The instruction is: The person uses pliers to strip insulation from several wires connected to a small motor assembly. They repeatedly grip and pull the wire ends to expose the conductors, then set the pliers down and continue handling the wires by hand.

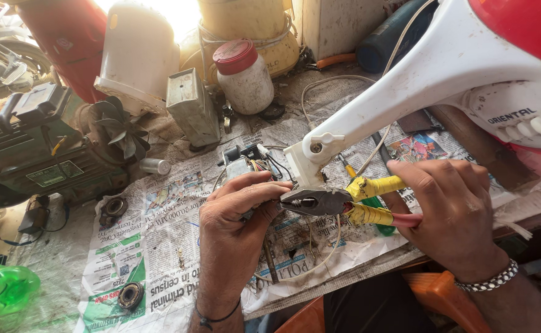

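My right hand (452, 206) grips the yellow-taped red handles of a pair of pliers (319, 201) over a newspaper-covered bench. The plier jaws point left and meet the fingertips of my left hand (236, 216), which pinches something small at the jaw tips; what it is cannot be made out. Just behind the jaws sits a small electrical part with coloured wires (245, 161). A white plastic fan stand (406, 80) slants from the upper right down to a bracket (307, 154) right above the pliers.
A dark green motor (42, 154) with a fan blade stands at the left. Behind are a white jar with a red lid (242, 77), a grey metal box (191, 108) and a white container (138, 52). Bearings (130, 296) and a green plastic object (2, 287) lie near the front left.
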### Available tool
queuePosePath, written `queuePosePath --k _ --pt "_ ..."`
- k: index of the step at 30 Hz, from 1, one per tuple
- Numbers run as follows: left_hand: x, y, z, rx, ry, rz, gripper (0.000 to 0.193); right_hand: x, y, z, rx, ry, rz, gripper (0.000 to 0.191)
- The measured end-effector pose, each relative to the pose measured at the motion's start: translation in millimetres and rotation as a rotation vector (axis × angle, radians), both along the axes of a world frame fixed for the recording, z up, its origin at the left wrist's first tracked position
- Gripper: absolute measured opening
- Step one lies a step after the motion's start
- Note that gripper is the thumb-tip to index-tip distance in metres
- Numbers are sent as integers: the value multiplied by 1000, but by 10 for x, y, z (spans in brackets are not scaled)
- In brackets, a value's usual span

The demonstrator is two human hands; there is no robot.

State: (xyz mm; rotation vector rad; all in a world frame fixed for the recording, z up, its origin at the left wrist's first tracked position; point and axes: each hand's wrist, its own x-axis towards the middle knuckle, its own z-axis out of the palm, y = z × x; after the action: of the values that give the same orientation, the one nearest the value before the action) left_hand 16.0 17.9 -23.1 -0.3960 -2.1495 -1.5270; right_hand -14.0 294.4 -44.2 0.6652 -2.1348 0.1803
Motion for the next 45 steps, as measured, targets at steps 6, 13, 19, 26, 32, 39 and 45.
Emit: queuePosePath --k 6,13,19,26,32,39,45 --pt "-21 2 1 -75 33 38 24 -50 6 -58 -23 -22 0 38" --pt "-7 5 0 -116 48 44 22 -65 78 -153 -25 -40 19 38" --pt "-10 7 0 -148 22 78 23 -70 106 -187 -36 -71 16 36" --pt "-1 27 14 -200 11 102 20 -84 85 -138 -81 -192 1 35" --pt "0 23 14 -177 -7 113 18 -85 118 -98 -109 -143 103 48" --pt "8 24 6 -178 2 116 17 -66 168 -41 19 -192 192 23" --pt "12 -7 -8 -212 -10 110 18 -42 143 -12 67 -138 143 19"
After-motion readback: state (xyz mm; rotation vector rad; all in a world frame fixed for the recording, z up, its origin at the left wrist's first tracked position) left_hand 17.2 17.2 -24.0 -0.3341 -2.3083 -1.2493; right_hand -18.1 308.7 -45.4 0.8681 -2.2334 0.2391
